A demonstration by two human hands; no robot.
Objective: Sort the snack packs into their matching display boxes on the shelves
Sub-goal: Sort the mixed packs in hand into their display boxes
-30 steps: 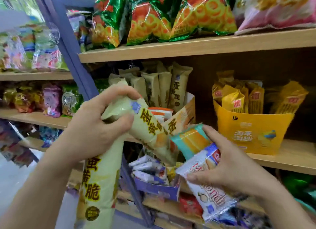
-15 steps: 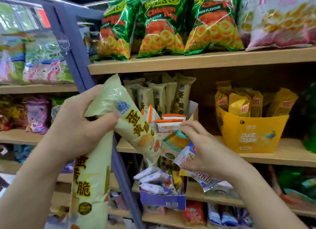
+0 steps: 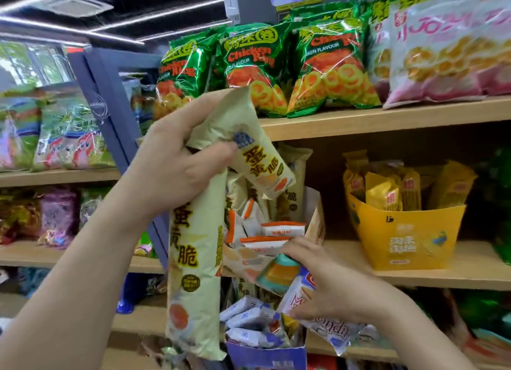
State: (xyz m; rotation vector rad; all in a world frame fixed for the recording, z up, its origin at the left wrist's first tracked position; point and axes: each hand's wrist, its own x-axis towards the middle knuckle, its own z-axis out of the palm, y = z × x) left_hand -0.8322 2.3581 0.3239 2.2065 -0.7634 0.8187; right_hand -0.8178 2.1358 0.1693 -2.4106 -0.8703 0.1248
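My left hand (image 3: 177, 162) grips two long cream egg-crisp packs: one (image 3: 249, 145) is raised and tilted toward the middle shelf, the other (image 3: 193, 275) hangs straight down. Behind them a beige display box (image 3: 316, 226) on the middle shelf holds upright cream packs of the same kind and several small white-and-orange packs (image 3: 282, 228). My right hand (image 3: 329, 292) reaches to that box's front while holding a white-and-blue pack (image 3: 318, 311) and a teal-and-orange pack (image 3: 279, 273).
A yellow display box (image 3: 406, 239) of gold packs stands to the right on the same wooden shelf (image 3: 442, 275). Green chicken-ring bags (image 3: 260, 65) and a pink bag (image 3: 448, 54) fill the shelf above. A blue box (image 3: 265, 356) of small white packs sits below.
My left hand has lifted the tilted cream pack higher, up in front of the shelf. My right hand has moved up to the beige box's front. The camera has tilted upward.
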